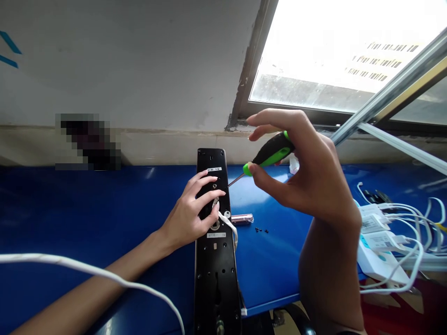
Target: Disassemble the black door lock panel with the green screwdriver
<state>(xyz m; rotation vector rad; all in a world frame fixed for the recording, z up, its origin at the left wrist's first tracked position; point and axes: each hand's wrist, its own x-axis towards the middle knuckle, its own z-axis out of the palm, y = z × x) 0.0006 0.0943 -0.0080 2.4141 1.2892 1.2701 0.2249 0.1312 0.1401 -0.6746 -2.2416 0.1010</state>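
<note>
The left hand lies with fingers slightly spread, pressed flat across the upper part of a black lock panel, and its fingertips reach the panel's right edge. The right hand is raised above the surface and pinches a screwdriver with a green and black handle between thumb and fingertips. The screwdriver's thin shaft slants down and left, and its tip ends at the panel's right edge, just beside the left hand's fingers; whether it touches, I cannot tell.

The panel lies lengthwise on the blue surface, running from near to far, with its far end at the wall. A white ribbon crosses the panel under the left hand and hangs over its right edge. To the right of the panel lie a few tiny black screws and a small pink cylinder in clear wrap.

A white cable drapes over the left forearm. On the far right, white power adapters sit in a tangle of white cables. Beyond them are a metal rail and a bright window.
</note>
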